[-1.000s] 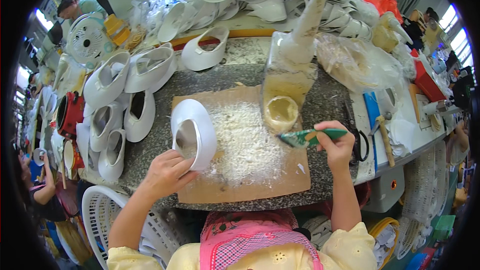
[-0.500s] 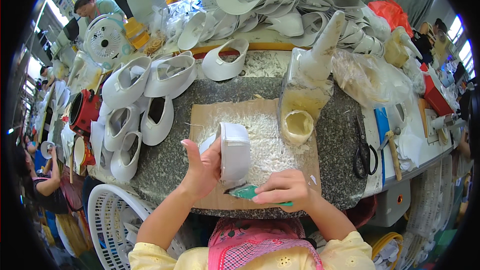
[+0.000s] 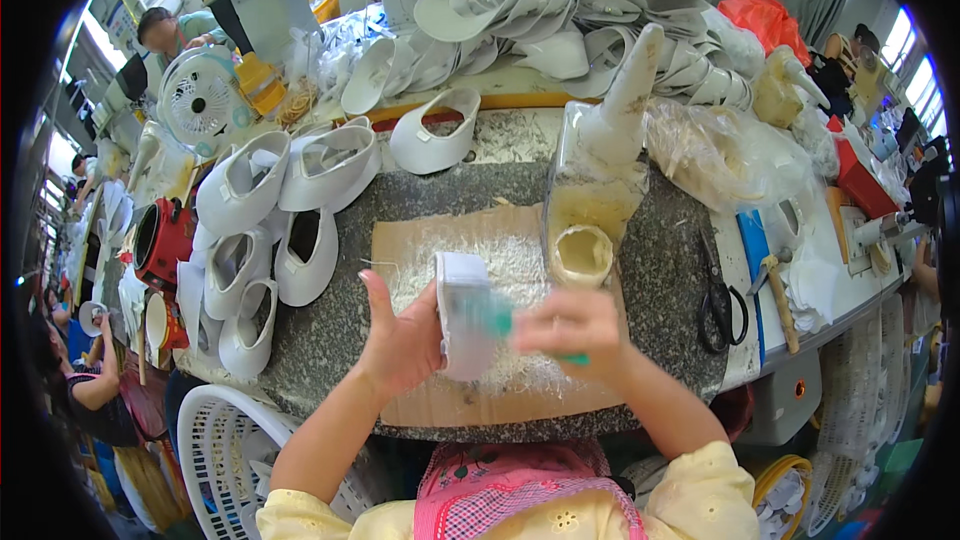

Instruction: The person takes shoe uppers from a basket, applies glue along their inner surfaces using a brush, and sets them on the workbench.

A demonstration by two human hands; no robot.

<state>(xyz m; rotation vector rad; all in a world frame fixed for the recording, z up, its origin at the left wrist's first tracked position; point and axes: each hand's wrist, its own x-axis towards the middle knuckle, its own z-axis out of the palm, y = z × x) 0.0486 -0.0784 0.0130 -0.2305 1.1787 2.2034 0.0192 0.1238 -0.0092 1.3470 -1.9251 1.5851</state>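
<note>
My left hand [image 3: 402, 338] grips a white shoe upper [image 3: 458, 345] by its left side, thumb raised, holding it upright over a glue-crusted cardboard sheet [image 3: 400, 240]. My right hand [image 3: 570, 328] is closed round a green-handled brush [image 3: 497, 317], smeared by motion. The brush passes across the front face of the shoe upper; its tip is too blurred to tell whether it touches. Just beyond my right hand stands a crusted, yellowish glue container [image 3: 583, 256] with a round opening.
Several white shoe uppers [image 3: 305, 255] lie at the left, and a large pile [image 3: 480, 5] at the back. Black scissors [image 3: 718, 315], a blue strip [image 3: 751, 285] and a wooden-handled hammer [image 3: 782, 310] lie at the right. A white basket [image 3: 215, 440] stands below left.
My right hand has lifted the brush from below the shoe upper to its front face. My left hand keeps its hold. The whole view has shifted slightly.
</note>
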